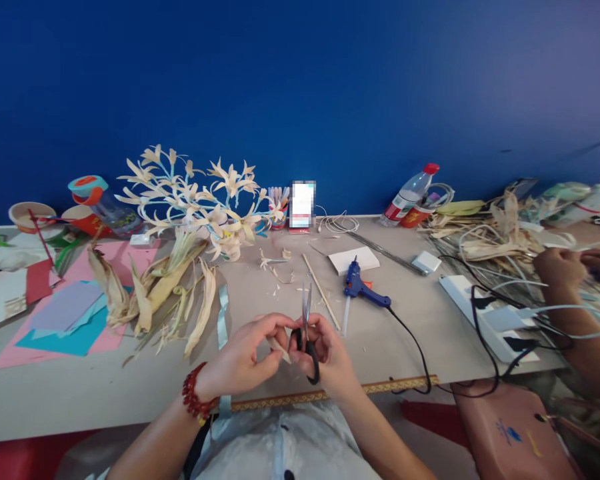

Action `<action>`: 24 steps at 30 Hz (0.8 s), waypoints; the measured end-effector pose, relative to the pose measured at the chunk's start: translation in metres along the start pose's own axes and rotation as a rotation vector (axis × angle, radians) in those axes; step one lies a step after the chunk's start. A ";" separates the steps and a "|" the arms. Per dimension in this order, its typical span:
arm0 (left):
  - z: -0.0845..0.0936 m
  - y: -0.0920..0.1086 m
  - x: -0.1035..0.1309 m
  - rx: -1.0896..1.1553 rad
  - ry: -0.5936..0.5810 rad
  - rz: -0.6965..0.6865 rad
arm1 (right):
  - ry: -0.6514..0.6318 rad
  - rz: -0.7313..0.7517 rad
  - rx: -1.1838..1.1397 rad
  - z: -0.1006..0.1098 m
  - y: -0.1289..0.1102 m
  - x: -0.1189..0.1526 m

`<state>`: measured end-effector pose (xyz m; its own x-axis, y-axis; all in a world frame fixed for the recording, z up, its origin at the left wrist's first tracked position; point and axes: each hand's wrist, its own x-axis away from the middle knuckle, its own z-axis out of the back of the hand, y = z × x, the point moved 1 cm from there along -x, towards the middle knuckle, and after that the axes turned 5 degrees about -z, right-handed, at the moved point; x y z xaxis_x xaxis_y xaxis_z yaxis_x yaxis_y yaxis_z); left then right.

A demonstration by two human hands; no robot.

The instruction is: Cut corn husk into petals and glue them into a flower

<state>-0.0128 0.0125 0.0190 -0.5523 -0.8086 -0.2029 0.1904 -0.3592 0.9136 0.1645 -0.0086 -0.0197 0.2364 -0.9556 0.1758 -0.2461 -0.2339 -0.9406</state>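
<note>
Near the table's front edge, my left hand [253, 353], with a red bead bracelet at the wrist, pinches a small pale piece of husk [279, 347]. Just right of it, my right hand [327, 350] holds black-handled scissors [307, 333], their blades pointing up and away from me. The fingertips of both hands meet or nearly meet. Beyond them lie a thin pale stick [321, 293] and small husk scraps [275, 263]. A blue glue gun [363, 287] rests to the right. Corn husks [155, 290] lie to the left, below a branching bunch of husk flowers [205, 200].
Coloured paper [65, 340] covers the left side. A bottle [410, 195] stands at the back right, and a white power strip [483, 323] with cables lies at the right. Another person's hands [560, 270] work at the far right. A patterned strip [400, 385] runs along the front edge.
</note>
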 end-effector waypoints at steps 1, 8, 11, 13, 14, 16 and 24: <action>0.000 0.000 0.000 0.011 -0.018 -0.009 | 0.000 -0.006 -0.025 0.000 0.000 0.000; 0.001 -0.002 -0.002 0.071 -0.009 0.005 | -0.013 -0.029 -0.007 -0.002 0.004 -0.001; -0.001 -0.005 -0.001 0.068 0.189 -0.015 | 0.040 0.025 -0.044 -0.004 0.003 0.000; -0.005 -0.006 0.002 0.066 0.424 -0.022 | 0.101 0.084 -0.071 -0.004 0.002 0.001; -0.009 -0.006 0.005 0.071 0.511 -0.018 | 0.131 0.111 -0.079 -0.005 0.001 0.001; -0.018 -0.007 0.009 0.088 0.525 0.003 | 0.175 0.155 -0.079 -0.006 0.001 0.001; -0.040 -0.012 0.015 0.249 0.509 0.111 | 0.176 0.160 0.098 -0.010 0.006 0.000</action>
<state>0.0092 -0.0140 -0.0087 -0.0677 -0.9798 -0.1883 -0.0062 -0.1884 0.9821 0.1538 -0.0114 -0.0221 0.0321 -0.9976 0.0619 -0.1730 -0.0666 -0.9827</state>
